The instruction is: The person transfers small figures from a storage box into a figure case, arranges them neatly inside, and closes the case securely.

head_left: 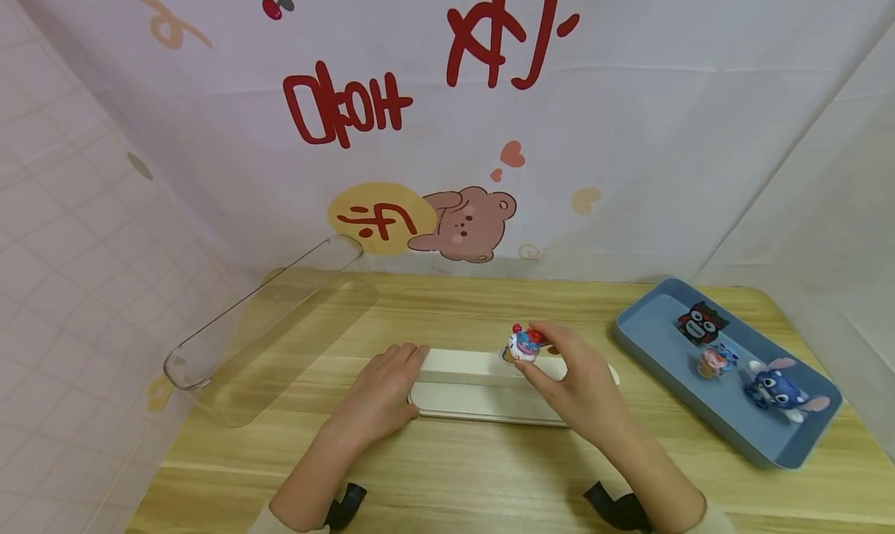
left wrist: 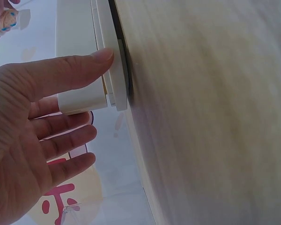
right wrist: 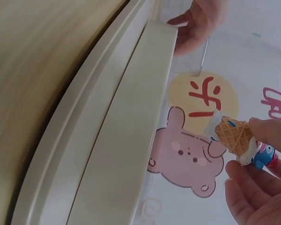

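Note:
My right hand (head_left: pixel 583 382) pinches a small ice-cream-cone figurine (head_left: pixel 523 344) between thumb and fingers. It has a blue character and a red ball on top. In the right wrist view the figurine's waffle cone (right wrist: pixel 234 133) shows, with a clear piece at its tip. The figurine is held over a long white two-step display base (head_left: pixel 482 399) lying on the table. At the base's left end, my left hand (head_left: pixel 383 386) grips it. The left wrist view has the thumb (left wrist: pixel 84 70) on the base's front side and the index finger partly hidden behind it.
A blue tray (head_left: pixel 660 347) stands at the right. Inside lie a dark owl piece (head_left: pixel 701 323), another cone figurine (head_left: pixel 716 361) and a blue big-eared figurine (head_left: pixel 779 389). A clear plastic cover (head_left: pixel 280 316) sits at the left. White printed cloth (head_left: pixel 629 130) hangs behind the wooden table.

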Demonstrator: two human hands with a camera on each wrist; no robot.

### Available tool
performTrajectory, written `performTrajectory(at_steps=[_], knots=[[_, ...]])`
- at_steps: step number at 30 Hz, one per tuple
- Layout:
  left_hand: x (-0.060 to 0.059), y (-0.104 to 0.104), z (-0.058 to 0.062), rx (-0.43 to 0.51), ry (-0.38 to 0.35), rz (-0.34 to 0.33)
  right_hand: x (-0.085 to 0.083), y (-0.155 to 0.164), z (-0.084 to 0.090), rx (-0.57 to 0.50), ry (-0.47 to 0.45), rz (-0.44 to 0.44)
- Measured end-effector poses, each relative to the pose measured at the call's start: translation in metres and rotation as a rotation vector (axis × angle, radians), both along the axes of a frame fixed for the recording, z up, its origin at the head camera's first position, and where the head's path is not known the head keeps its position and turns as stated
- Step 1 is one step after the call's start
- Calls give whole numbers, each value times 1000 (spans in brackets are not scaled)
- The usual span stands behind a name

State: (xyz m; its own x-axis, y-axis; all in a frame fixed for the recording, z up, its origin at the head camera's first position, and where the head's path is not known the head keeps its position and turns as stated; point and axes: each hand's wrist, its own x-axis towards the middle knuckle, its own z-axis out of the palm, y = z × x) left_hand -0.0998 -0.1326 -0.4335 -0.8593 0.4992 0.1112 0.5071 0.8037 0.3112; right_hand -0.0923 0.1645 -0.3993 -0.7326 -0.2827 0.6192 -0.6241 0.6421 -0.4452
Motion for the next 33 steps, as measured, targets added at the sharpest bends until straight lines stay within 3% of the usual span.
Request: performTrajectory(at_steps=[26,33], knots=[[-2,2,0,-25,-15,8,2,-47,-15,19,10,148],[-2,2,0,-26,-9,0,2,-58,-18,51,-34,168]])
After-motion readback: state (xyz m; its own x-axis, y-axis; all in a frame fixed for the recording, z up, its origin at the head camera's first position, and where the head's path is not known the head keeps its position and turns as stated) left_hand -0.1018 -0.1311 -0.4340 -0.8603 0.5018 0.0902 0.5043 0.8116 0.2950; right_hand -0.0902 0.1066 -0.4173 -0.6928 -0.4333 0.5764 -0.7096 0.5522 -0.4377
